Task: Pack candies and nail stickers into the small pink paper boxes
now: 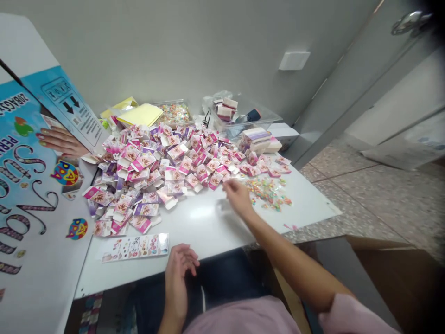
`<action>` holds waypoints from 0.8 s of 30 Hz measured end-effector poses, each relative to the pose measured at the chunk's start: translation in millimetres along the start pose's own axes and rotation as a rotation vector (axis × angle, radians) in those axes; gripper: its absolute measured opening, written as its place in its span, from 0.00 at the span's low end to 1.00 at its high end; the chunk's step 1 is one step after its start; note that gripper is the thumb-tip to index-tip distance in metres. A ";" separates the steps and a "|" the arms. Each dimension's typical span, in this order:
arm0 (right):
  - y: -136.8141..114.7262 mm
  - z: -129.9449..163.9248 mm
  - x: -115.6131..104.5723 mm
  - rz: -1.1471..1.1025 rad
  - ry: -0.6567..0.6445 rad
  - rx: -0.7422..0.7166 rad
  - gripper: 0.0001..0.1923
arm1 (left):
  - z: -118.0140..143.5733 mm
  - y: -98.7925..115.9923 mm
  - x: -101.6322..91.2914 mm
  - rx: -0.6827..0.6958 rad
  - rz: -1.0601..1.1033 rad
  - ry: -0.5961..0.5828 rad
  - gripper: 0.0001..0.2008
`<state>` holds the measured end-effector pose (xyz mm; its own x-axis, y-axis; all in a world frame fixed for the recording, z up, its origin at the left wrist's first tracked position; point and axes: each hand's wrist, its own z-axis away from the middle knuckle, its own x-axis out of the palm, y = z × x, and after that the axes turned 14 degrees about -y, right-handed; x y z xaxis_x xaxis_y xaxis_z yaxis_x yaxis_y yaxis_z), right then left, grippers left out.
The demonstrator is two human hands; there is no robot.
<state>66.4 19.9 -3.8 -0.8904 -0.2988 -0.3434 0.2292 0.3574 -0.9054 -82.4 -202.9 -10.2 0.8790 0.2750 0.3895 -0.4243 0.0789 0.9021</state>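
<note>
- Blue and white printed poster covers the far-left surface, showing a pictured hand with painted nails and large lettering.
- A narrow sticker sheet lies flat near the front edge of the white table, just left of the left hand.
- The left hand rests at the near table edge, fingers loosely curled and holding nothing; its fingertips touch the edge.
- Pink-and-white small packets lie in a broad heap across the middle of the table, from the poster's edge to the far right.
- A yellow pad sits behind the heap, against the wall, with a clear tray of colourful bits just to its right.
- The right hand reaches out over the table at the near right rim of the heap, fingers bent down; motion blur hides whether it grips a packet.
- Loose colourful pieces are scattered just right of that hand.
- A clear plastic box stands far right, with stacked packets in front of it.
</note>
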 end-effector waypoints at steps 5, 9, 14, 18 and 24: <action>-41.0 56.8 86.5 0.117 -0.506 -0.296 0.08 | 10.9 2.8 -12.3 0.203 -0.149 0.100 0.22; -58.1 48.7 121.3 0.434 -0.849 -0.559 0.21 | 16.6 6.3 -20.7 0.334 -0.203 0.169 0.22; -56.3 41.9 139.9 0.568 -1.039 -0.589 0.27 | 24.9 4.3 -38.9 0.397 -0.266 0.286 0.21; -51.7 60.1 137.3 0.545 -0.957 -0.524 0.24 | 32.0 1.7 -59.9 0.445 -0.389 0.435 0.19; -56.5 86.5 119.6 0.201 -0.666 -0.369 0.32 | 24.1 0.2 -80.8 0.555 -1.106 0.498 0.10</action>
<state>-19.0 -112.6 -15.4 -0.3960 -0.6228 -0.6748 0.1114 0.6968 -0.7086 -148.3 -248.2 -37.1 0.4778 0.6475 -0.5936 0.7047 0.1209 0.6991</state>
